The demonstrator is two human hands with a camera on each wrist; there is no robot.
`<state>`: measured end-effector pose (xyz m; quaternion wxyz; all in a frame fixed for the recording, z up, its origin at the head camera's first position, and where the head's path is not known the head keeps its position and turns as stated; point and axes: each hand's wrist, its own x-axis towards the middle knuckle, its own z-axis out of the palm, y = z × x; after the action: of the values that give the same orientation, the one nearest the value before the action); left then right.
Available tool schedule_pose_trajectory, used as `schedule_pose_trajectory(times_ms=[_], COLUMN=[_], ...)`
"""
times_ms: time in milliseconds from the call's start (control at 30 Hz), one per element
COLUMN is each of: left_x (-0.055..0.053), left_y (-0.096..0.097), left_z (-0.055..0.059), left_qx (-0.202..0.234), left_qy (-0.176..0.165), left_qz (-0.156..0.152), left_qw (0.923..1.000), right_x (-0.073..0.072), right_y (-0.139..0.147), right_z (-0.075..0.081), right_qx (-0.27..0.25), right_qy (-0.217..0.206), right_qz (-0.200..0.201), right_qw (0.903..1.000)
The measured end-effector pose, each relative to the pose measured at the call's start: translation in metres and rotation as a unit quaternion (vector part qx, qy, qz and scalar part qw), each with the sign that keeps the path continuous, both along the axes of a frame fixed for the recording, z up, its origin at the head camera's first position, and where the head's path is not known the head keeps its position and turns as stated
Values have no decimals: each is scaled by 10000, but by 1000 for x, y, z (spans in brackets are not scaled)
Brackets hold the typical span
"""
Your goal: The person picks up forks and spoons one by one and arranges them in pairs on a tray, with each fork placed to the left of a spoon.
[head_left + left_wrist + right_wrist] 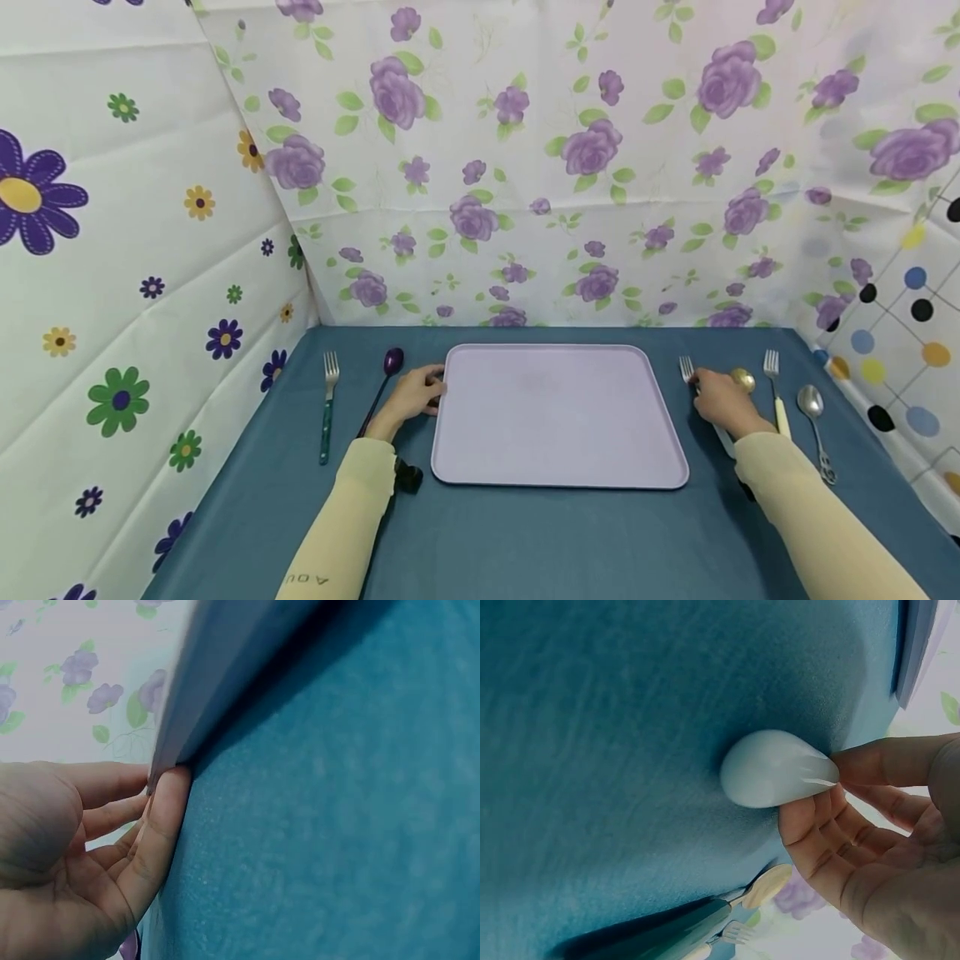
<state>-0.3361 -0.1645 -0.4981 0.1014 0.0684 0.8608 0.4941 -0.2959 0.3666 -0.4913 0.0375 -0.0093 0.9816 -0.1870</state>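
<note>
A pale lilac tray (555, 417) lies flat on the blue-green cloth. At its left side, my left hand (411, 393) pinches the rim; the left wrist view has thumb and fingers on either side of the tray's edge (217, 671). To the right of the tray, my right hand (723, 404) pinches a fork (686, 367) with a white handle. Seen close up in the right wrist view, the rounded handle end (769, 769) points toward the camera, thumb and fingers about it. The hand hides the fork's middle in the head view.
Left of the tray lie a green-handled fork (326, 417) and a dark purple spoon (393, 361), partly behind my left arm. Beyond my right hand are a gold-bowled spoon (742, 380), a cream-handled fork (772, 367) and a silver spoon (811, 402). Flowered cloth walls (525, 183) enclose the table.
</note>
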Motion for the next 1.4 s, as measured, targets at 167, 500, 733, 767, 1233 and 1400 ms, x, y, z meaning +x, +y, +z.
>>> schedule_pose_trajectory(times_ms=[167,500,733,767,1233,1400], left_x=[-1,-1,-1,-1,2,2], left_y=[-1,-2,-2,-1,-1,-1], left_z=[0,-1,-2,-2,-1,0], left_qx=[45,55,136,139,112,147], left_qy=[-24,-14,-25,-16,-70,-96], left_qz=[-24,-87,-71,-78,-50,-73], left_qw=[10000,9999,9999,9999,9999,9998], right_x=[1,-1,1,1,0,1], right_y=[-1,-2,0,0,1,1], right_z=[1,-1,0,1,3,4], right_qx=[4,64,87,84,24,-10], right_qy=[-28,79,106,99,-87,26], right_qz=[-28,-41,-86,-101,-122,-99], right_qw=[10000,9999,9999,9999,9999,9999])
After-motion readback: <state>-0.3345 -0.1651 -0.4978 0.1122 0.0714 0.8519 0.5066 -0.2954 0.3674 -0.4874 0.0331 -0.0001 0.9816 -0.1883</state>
